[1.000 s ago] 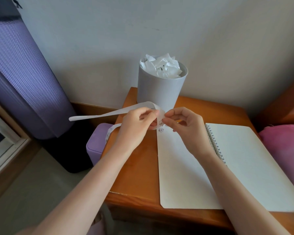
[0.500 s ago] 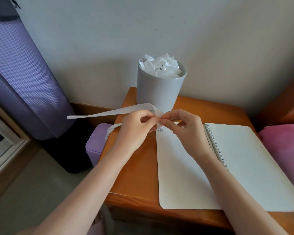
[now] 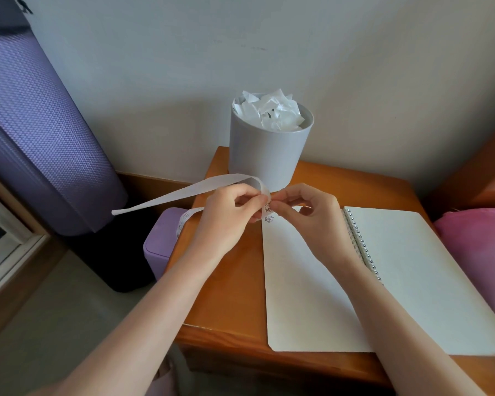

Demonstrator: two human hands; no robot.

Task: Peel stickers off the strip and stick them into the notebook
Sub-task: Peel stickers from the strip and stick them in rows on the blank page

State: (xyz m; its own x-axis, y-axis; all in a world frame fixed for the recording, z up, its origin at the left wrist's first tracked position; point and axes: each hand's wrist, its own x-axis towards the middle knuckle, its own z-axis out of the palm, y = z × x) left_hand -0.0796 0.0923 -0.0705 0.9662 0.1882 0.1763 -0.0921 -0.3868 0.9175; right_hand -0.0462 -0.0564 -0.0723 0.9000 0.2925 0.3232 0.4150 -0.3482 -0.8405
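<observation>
A long white sticker strip [image 3: 183,194] loops over my left hand [image 3: 229,215], which pinches it above the top left corner of the open spiral notebook [image 3: 306,284]. Its free end trails out to the left, and a lower length with small printed stickers hangs off the table edge. My right hand [image 3: 309,214] pinches at a small sticker [image 3: 267,207] on the strip, fingertip to fingertip with the left. Another small sticker [image 3: 269,220] shows just below, at the page's top corner. Both pages are otherwise blank.
A grey cup [image 3: 269,155] stuffed with crumpled white paper stands at the back of the wooden table [image 3: 226,295]. A purple box [image 3: 160,247] sits low beside the table's left edge. A purple rolled mat [image 3: 40,132] leans left; pink fabric [image 3: 480,247] lies right.
Both hands have stayed together at the strip, with only small finger movements at the sticker. The strip's free end has shifted slightly.
</observation>
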